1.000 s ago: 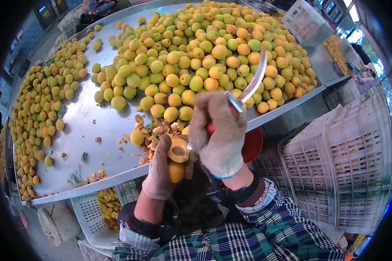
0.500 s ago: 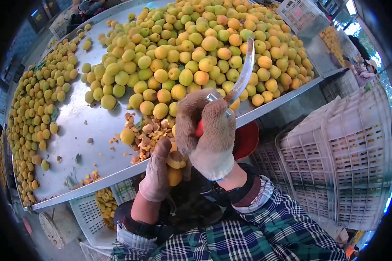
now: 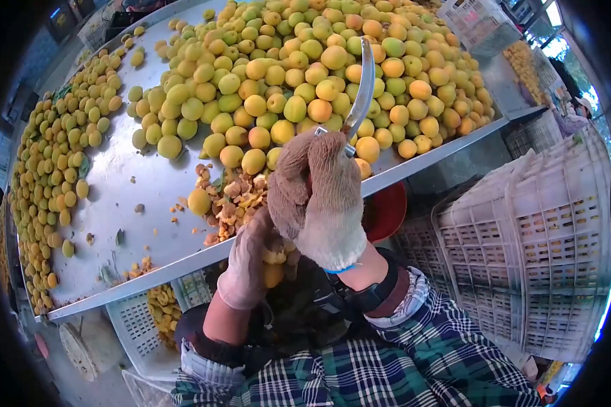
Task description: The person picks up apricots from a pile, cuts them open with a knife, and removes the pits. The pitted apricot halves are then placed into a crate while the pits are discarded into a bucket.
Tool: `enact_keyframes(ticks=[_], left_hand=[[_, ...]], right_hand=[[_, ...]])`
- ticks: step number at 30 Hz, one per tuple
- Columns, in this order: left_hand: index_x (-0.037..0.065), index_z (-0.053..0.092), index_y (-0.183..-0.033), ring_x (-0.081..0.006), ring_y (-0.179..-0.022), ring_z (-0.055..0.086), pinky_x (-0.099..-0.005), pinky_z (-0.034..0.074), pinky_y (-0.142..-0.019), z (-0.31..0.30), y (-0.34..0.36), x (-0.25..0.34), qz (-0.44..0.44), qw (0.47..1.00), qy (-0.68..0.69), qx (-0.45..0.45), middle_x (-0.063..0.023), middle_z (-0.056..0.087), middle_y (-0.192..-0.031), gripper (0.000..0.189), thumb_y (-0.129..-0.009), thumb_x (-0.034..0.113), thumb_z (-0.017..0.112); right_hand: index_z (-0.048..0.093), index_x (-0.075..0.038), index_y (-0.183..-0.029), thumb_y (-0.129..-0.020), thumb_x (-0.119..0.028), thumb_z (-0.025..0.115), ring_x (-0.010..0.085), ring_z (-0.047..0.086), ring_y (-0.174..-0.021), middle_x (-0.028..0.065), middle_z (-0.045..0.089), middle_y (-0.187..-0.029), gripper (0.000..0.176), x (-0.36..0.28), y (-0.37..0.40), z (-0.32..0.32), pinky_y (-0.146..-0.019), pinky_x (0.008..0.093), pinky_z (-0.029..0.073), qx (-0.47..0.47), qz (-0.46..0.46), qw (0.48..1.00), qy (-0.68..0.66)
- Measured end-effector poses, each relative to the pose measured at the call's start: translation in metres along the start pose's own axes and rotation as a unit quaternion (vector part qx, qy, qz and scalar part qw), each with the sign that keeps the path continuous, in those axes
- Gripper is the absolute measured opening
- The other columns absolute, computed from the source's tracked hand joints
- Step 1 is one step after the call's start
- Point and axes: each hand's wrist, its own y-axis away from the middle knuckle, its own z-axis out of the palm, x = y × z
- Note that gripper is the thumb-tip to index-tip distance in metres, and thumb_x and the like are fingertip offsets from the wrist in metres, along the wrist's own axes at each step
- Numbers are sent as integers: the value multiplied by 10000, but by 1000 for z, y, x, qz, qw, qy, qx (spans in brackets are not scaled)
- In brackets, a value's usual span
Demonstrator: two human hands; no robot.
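Observation:
My right hand [image 3: 322,197], in a brown and white knit glove, is closed around the handle of a knife with a curved blade [image 3: 364,91]. The blade points up and away over the apricots, and the handle is mostly covered by my fingers. Below and to the left, my gloved left hand [image 3: 246,261] grips an apricot [image 3: 273,275] at the table's front edge. Torn flesh shows at the apricot's top, close to my right hand. Beside the hands, a heap of apricot scraps [image 3: 232,207] lies on the metal table [image 3: 125,197].
A large pile of apricots [image 3: 265,88] covers the table's far side, with another band of apricots [image 3: 64,163] along the left. White crates [image 3: 523,237] are stacked at right. Under the front edge stand a red bowl [image 3: 387,214] and a crate [image 3: 137,332] holding fruit pieces.
My right hand and the knife have shifted slightly left and closer to my left hand. My left thumb has moved down toward the apricot, now partly behind the right hand.

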Motion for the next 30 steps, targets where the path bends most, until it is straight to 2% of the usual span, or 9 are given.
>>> enact_keyframes(ticks=[4, 12, 16, 18, 20, 22, 24, 26, 30], left_hand=[[43, 506, -1245, -148, -528, 481, -264, 387, -488, -8, 2, -2, -3, 999, -6, -38, -52, 528, -672, 605, -968, 549, 321], [90, 462, -1268, -150, -498, 470, -270, 401, -473, -11, -2, 1, -124, 980, 144, -66, -46, 508, -644, 537, -984, 523, 320], [79, 501, -1223, -157, -503, 487, -271, 415, -470, -15, -2, 1, -113, 987, 89, -69, -65, 550, -675, 487, -987, 479, 357], [71, 523, -1198, -157, -514, 498, -268, 419, -471, -17, -4, -3, -103, 994, -8, -40, -73, 570, -692, 474, -983, 468, 376], [66, 541, -1177, -150, -529, 508, -263, 418, -475, -18, -5, -16, 104, 963, -247, -19, -74, 580, -707, 467, -980, 460, 386], [64, 541, -1184, -146, -538, 509, -261, 419, -480, -10, -4, -12, 132, 961, -243, -14, -71, 577, -706, 475, -981, 463, 380], [67, 521, -1222, -145, -540, 503, -262, 421, -488, -1, 1, 1, -21, 1000, 1, -21, -66, 561, -688, 499, -987, 476, 359], [73, 499, -1247, -150, -526, 493, -265, 419, -483, -2, 1, 0, -40, 997, 52, -42, -63, 545, -670, 520, -992, 494, 333], [83, 465, -1274, -163, -493, 476, -275, 414, -457, -14, -3, -13, -110, 973, 182, -88, -64, 519, -643, 555, -1001, 532, 286]], right_hand=[[457, -124, -761, -967, -588, 424, 118, 359, -427, -24, 334, -569, 509, 1, -5, -9, -391, 268, 304, -55, 135, 962, -229], [476, -142, -754, -965, -586, 431, 119, 339, -410, -29, 315, -553, 494, 8, -7, -11, -382, 268, 290, -36, 169, 957, -233], [466, -131, -753, -977, -569, 425, 115, 337, -404, -28, 307, -542, 493, 11, -6, -12, -380, 264, 283, -50, 177, 956, -228], [460, -121, -750, -980, -568, 419, 111, 339, -407, -26, 308, -543, 504, 15, -2, -7, -382, 259, 277, -66, 85, 990, -86], [459, -114, -753, -981, -568, 414, 108, 336, -407, -25, 306, -544, 510, 14, -1, -5, -382, 257, 272, -73, 47, 996, -34], [464, -111, -763, -981, -570, 410, 107, 328, -403, -26, 302, -544, 511, 11, -4, -4, -381, 256, 267, -74, 62, 993, -71], [470, -113, -772, -979, -571, 412, 107, 320, -399, -29, 298, -546, 505, 9, -5, -4, -379, 256, 263, -57, 109, 982, -142], [478, -121, -781, -975, -571, 421, 109, 314, -395, -33, 296, -548, 494, 7, -6, -6, -377, 256, 260, -21, 187, 951, -244], [492, -134, -776, -966, -569, 445, 102, 301, -396, -39, 297, -548, 477, 12, -9, -12, -374, 253, 252, -61, 187, 950, -243]])
